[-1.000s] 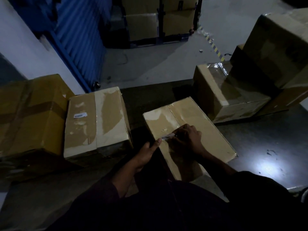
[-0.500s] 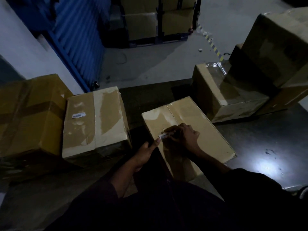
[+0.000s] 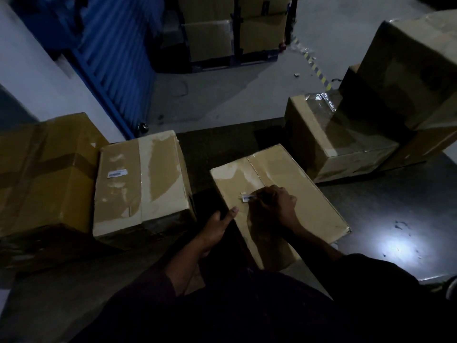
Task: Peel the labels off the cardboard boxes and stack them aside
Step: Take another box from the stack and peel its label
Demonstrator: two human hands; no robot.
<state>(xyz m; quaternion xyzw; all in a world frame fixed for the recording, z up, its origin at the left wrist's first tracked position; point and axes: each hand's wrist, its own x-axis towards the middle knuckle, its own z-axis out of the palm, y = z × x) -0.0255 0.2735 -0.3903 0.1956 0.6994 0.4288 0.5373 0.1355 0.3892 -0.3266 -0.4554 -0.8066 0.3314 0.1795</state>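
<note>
A long cardboard box [image 3: 294, 184] lies in front of me on the dark platform. A small white label [image 3: 247, 197] sits on its top, partly lifted. My right hand [image 3: 274, 204] pinches the label's right end with curled fingers. My left hand [image 3: 218, 225] rests against the box's left side, fingers straight, thumb up. To the left stands another box [image 3: 153, 179] with a small white label [image 3: 117, 173] on its top.
A darker taped box [image 3: 42, 169] stands at far left. Several boxes [image 3: 346, 134] are piled at the right, one large box [image 3: 415, 60] on top. A pallet of boxes [image 3: 232, 30] stands on the concrete floor beyond. A blue shutter [image 3: 111, 58] is at upper left.
My right hand has pulled the label a little to the left and up across the box top, and more of the white label shows. My left hand has stayed beside the box.
</note>
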